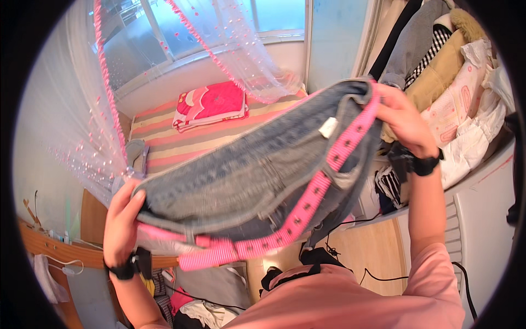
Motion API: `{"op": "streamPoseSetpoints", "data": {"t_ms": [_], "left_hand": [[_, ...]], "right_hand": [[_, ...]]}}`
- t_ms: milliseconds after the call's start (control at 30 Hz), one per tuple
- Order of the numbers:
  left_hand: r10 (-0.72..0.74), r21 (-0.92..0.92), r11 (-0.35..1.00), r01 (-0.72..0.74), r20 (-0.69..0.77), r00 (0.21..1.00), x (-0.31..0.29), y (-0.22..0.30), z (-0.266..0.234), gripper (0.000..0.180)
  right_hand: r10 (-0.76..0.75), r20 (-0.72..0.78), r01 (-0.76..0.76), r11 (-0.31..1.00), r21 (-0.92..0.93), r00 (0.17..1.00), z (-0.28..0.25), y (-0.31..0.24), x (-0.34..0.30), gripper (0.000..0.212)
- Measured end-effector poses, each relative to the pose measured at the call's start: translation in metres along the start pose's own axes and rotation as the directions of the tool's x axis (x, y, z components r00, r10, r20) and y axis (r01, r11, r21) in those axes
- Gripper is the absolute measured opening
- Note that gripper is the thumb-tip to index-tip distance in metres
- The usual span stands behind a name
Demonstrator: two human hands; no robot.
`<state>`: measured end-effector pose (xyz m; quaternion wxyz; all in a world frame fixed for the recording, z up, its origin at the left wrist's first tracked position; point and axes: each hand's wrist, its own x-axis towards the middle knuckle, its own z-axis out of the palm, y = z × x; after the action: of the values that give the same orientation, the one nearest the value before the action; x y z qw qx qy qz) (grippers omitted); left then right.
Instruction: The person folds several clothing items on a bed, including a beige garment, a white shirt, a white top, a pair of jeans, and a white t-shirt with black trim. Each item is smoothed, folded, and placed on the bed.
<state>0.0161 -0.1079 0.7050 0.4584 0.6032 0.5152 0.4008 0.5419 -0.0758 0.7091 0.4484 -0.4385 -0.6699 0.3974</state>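
The denim garment (pixel 241 175) hangs stretched in the air before the striped bed (pixel 175 143); your left hand (pixel 121 219) pinches one end of its waistband between thumb and fingers, while your right hand (pixel 405 118), fingers partly hidden, grips the other. Tilting it could let the slack pink belt (pixel 309 205) slide from its loops; swinging it could snag the sheer curtain (pixel 71 120). The denim looks faded and limp, the belt ribbed and eyeleted; a soft folded blanket (pixel 213 107) lies toward the bed's far edge.

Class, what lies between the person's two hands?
In the head view, a denim garment with a pink belt spans from left hand to right hand.
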Motion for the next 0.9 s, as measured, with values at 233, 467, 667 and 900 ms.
{"op": "streamPoseSetpoints", "data": {"t_ms": [233, 467, 667, 900], "left_hand": [[0.026, -0.069, 0.997, -0.025, 0.025, 0.999, 0.218, -0.048, 0.047, 0.018], [0.445, -0.036, 0.89, -0.454, -0.143, 0.884, 0.303, 0.007, 0.056, 0.023], [0.633, 0.031, 0.768, -0.639, -0.188, 0.751, 0.259, 0.029, 0.04, 0.027], [0.495, 0.181, 0.852, -0.491, 0.029, 0.869, 0.143, -0.119, 0.075, 0.012]], "right_hand": [[0.047, -0.221, -0.15, 0.865, -0.479, 0.974, -0.05, 0.12, 0.16, 0.032], [-0.188, -0.497, -0.053, 0.901, -0.43, 0.847, -0.093, 0.1, 0.202, 0.032], [-0.489, -0.519, 0.311, 0.865, -0.395, 0.701, -0.088, 0.098, 0.154, 0.027], [-0.424, -0.263, 0.17, 0.746, -0.644, 0.867, 0.009, 0.219, -0.039, 0.024]]}}
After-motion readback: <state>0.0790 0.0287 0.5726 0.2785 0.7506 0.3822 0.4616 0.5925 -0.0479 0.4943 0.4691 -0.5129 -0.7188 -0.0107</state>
